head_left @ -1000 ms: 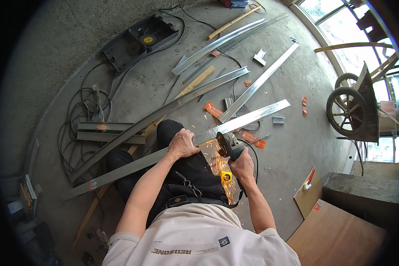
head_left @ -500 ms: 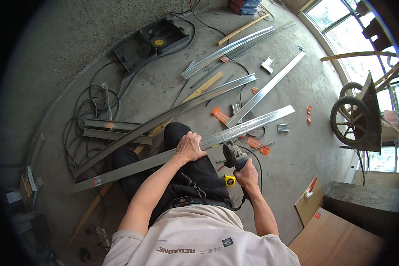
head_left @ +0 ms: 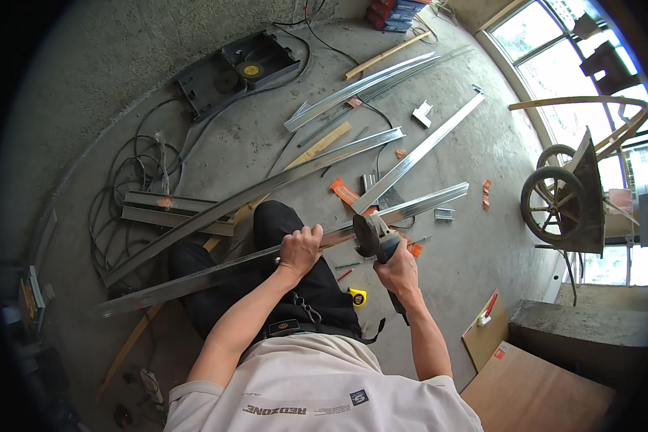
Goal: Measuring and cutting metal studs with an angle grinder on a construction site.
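My left hand grips a long metal channel that lies across my raised knee and runs from lower left to upper right. My right hand holds an angle grinder, whose disc sits against the channel just right of my left hand. The channel's far end reaches out over the concrete floor. A yellow tape measure lies on the floor between my leg and my right forearm.
More metal channels and wooden battens lie across the floor ahead. Coiled cables and a dark tool case sit at the left. A wheelbarrow stands right, wooden boards lower right.
The grinder has stopped throwing sparks and its disc sits at the channel. My view has shifted slightly; both hands keep their hold.
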A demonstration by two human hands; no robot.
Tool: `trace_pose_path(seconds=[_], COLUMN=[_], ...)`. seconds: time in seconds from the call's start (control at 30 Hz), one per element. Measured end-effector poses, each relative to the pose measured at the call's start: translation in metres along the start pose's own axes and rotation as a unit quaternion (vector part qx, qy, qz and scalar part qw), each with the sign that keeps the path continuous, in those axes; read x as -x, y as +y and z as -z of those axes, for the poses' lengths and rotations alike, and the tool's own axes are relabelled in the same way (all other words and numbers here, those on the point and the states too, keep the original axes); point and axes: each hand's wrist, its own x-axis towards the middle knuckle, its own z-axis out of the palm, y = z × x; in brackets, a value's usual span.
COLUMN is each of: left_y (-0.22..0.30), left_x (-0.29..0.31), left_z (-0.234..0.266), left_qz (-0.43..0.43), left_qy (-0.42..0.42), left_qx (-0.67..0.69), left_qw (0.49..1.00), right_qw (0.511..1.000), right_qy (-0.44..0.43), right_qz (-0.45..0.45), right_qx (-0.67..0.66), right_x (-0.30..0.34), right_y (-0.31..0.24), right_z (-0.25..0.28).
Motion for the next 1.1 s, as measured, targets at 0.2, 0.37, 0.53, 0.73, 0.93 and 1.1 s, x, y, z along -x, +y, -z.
trace_pose_path(seconds=[0.2,0.37,0.53,0.73,0.93,1.1], left_y=[0.004,0.008,0.008,0.012,0.015,0.012], left_x=[0.002,0.004,0.005,0.0,-0.005,0.0], left_z=[-0.004,-0.013,-0.018,-0.021,-0.022,-0.02], left_qz=[0.0,0.001,0.008,0.019,0.017,0.013], left_qy=[0.023,0.02,0.008,0.042,0.073,0.083], left_qx=[-0.04,-0.05,-0.058,-0.061,-0.076,-0.078], left_qw=[0.999,0.999,0.998,0.997,0.994,0.993], right_qw=[1.0,1.0,0.999,0.997,0.996,0.991], right_qy=[-0.006,-0.004,-0.016,-0.024,-0.026,-0.067], right_qz=[0.015,-0.006,-0.024,-0.041,-0.026,-0.021], right_qx=[0.023,0.02,0.038,0.056,0.075,0.11], right_x=[-0.005,-0.005,-0.012,-0.019,-0.025,-0.033], right_y=[-0.005,-0.009,-0.02,-0.025,-0.022,-0.014], right_z=[-0.002,-0.006,-0.007,-0.009,-0.005,-0.006])
